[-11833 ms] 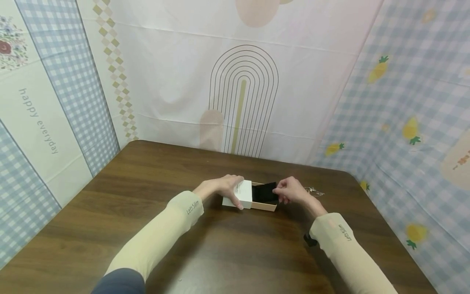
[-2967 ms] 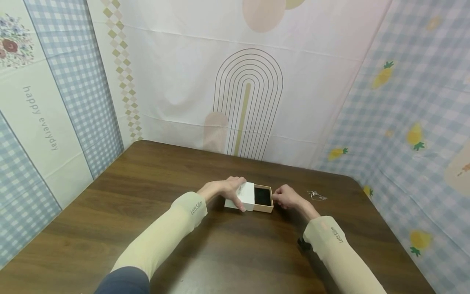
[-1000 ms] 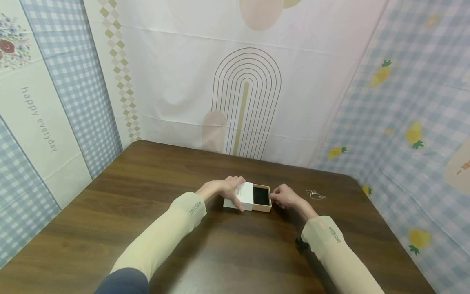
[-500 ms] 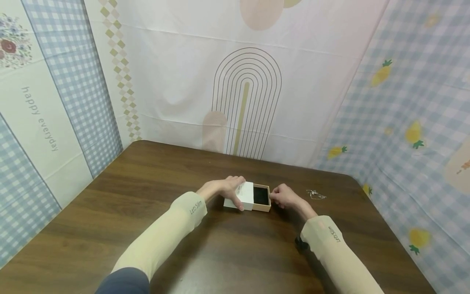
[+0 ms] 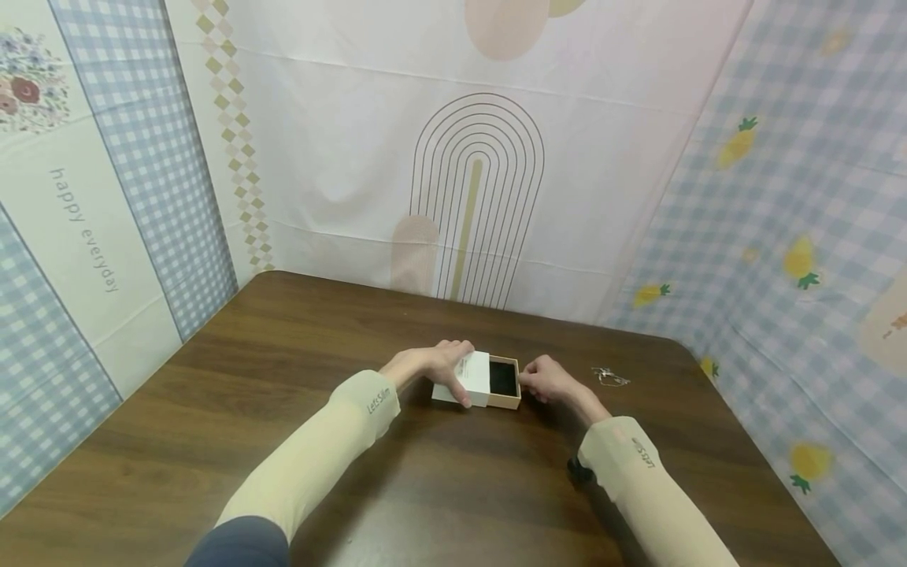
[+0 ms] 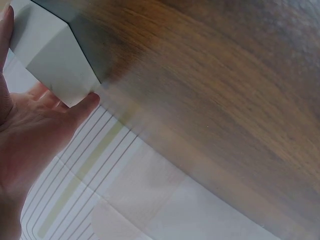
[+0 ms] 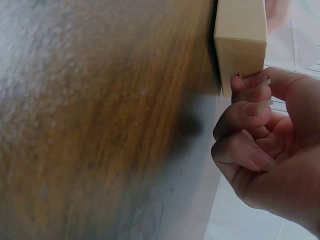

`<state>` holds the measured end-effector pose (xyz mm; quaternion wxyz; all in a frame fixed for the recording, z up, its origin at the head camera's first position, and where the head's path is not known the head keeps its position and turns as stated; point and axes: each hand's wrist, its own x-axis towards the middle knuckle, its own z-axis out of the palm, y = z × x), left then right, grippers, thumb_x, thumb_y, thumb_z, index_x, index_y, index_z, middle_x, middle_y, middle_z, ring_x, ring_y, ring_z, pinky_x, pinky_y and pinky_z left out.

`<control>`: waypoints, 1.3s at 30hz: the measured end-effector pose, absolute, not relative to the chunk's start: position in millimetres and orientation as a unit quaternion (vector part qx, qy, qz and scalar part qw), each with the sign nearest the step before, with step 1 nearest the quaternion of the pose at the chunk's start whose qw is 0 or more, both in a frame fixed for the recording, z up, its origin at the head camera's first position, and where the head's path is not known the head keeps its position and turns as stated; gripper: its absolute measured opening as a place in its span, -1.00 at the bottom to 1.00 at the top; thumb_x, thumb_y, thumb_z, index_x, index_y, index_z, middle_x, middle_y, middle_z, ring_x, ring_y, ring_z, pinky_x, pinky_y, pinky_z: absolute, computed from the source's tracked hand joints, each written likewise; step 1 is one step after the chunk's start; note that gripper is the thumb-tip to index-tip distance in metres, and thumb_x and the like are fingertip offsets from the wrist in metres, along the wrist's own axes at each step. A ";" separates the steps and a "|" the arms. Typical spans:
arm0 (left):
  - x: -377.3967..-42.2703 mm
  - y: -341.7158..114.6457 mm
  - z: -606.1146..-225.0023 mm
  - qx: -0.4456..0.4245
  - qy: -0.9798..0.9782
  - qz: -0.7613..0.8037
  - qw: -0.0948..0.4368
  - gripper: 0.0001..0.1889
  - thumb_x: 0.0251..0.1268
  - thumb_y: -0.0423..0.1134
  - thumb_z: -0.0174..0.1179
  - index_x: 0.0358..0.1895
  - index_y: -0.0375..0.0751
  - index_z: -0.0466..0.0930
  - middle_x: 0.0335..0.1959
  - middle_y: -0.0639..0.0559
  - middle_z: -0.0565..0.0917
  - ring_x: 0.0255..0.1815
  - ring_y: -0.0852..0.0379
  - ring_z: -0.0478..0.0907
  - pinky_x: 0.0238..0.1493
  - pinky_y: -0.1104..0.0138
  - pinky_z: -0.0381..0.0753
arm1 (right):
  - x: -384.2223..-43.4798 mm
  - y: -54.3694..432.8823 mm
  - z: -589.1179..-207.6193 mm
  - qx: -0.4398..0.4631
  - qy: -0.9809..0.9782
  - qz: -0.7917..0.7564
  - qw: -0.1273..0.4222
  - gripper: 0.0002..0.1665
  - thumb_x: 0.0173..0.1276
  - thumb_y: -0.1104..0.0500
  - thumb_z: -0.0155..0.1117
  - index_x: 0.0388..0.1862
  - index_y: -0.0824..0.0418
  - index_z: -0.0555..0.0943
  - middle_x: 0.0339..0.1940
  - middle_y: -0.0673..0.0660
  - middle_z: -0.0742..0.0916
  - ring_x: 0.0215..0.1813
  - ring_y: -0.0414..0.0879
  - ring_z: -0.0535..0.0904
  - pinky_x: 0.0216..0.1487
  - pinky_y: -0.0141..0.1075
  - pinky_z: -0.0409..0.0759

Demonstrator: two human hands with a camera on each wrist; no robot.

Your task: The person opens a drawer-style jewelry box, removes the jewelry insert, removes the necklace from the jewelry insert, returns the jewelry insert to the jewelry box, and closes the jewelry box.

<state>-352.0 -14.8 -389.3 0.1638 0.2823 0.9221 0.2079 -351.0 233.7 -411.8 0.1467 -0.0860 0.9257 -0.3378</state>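
Observation:
A small drawer-style gift box lies on the table, its white sleeve (image 5: 473, 376) at left and its tan drawer (image 5: 504, 402) partly out to the right. Inside the drawer is a black lining (image 5: 504, 379). My left hand (image 5: 438, 366) grips the sleeve across its width, thumb on the near side, fingers on the far side. With curled fingers, my right hand (image 5: 549, 379) is at the drawer's end. In the right wrist view its thumb and index finger pinch a tiny brownish tab (image 7: 240, 75) on the tan end face (image 7: 241, 52).
A thin silvery chain (image 5: 609, 376) lies loosely heaped to the right of the right hand. The brown wooden table (image 5: 425, 488) ends at the back against patterned cloth hangings (image 5: 340, 157).
Earlier, the right hand held a black pad at the drawer; now it lies inside. Over the last seconds the drawer has slid slightly left into the sleeve. The left hand stays put.

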 end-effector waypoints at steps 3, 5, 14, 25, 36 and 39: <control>-351.5 -14.9 -388.1 0.282 0.922 0.207 0.166 0.02 -0.19 0.02 0.55 0.39 -0.17 0.17 0.18 -0.07 0.43 0.27 0.01 0.28 0.32 0.15 0.36 | -350.3 233.3 -410.8 -0.089 0.927 -0.335 0.145 -0.63 0.32 0.23 0.10 -0.72 0.18 0.42 -0.82 -0.04 0.43 -0.77 -0.24 0.30 -0.73 -0.45 0.28; -351.3 -14.8 -387.5 0.281 0.922 0.208 0.168 0.02 -0.19 0.02 0.55 0.39 -0.16 0.17 0.17 -0.07 0.43 0.27 0.01 0.28 0.31 0.15 0.36 | -349.7 233.1 -410.2 -0.089 0.926 -0.337 0.146 -0.62 0.32 0.22 0.10 -0.72 0.16 0.41 -0.82 -0.05 0.43 -0.77 -0.24 0.30 -0.73 -0.44 0.27; -350.6 -14.4 -388.3 0.281 0.922 0.208 0.167 0.01 -0.19 0.02 0.54 0.38 -0.16 0.17 0.17 -0.07 0.43 0.26 0.01 0.29 0.31 0.15 0.37 | -347.8 231.7 -411.0 -0.088 0.924 -0.342 0.145 -0.66 0.31 0.23 0.10 -0.69 0.20 0.43 -0.82 -0.04 0.43 -0.78 -0.24 0.29 -0.74 -0.44 0.26; -350.7 -14.6 -387.6 0.280 0.922 0.208 0.167 0.02 -0.19 0.03 0.54 0.39 -0.15 0.16 0.18 -0.07 0.43 0.28 0.02 0.28 0.31 0.15 0.36 | -348.9 229.6 -410.5 -0.094 0.923 -0.345 0.146 -0.62 0.32 0.25 0.09 -0.73 0.17 0.40 -0.82 -0.04 0.42 -0.77 -0.24 0.29 -0.73 -0.44 0.28; -351.0 -14.1 -387.2 0.280 0.922 0.203 0.176 0.05 -0.16 0.05 0.52 0.42 -0.18 0.12 0.27 -0.11 0.38 0.35 -0.03 0.24 0.40 0.11 0.30 | -350.6 227.4 -411.3 -0.093 0.918 -0.354 0.150 -0.67 0.34 0.26 0.08 -0.64 0.32 0.50 -0.82 -0.04 0.42 -0.78 -0.24 0.29 -0.73 -0.45 0.29; -350.9 -13.8 -387.2 0.280 0.921 0.203 0.177 0.05 -0.15 0.05 0.52 0.42 -0.19 0.12 0.27 -0.12 0.39 0.35 -0.03 0.24 0.40 0.11 0.30 | -351.5 226.8 -411.8 -0.093 0.920 -0.350 0.150 -0.67 0.33 0.25 0.08 -0.65 0.30 0.50 -0.82 -0.04 0.42 -0.78 -0.24 0.29 -0.73 -0.45 0.29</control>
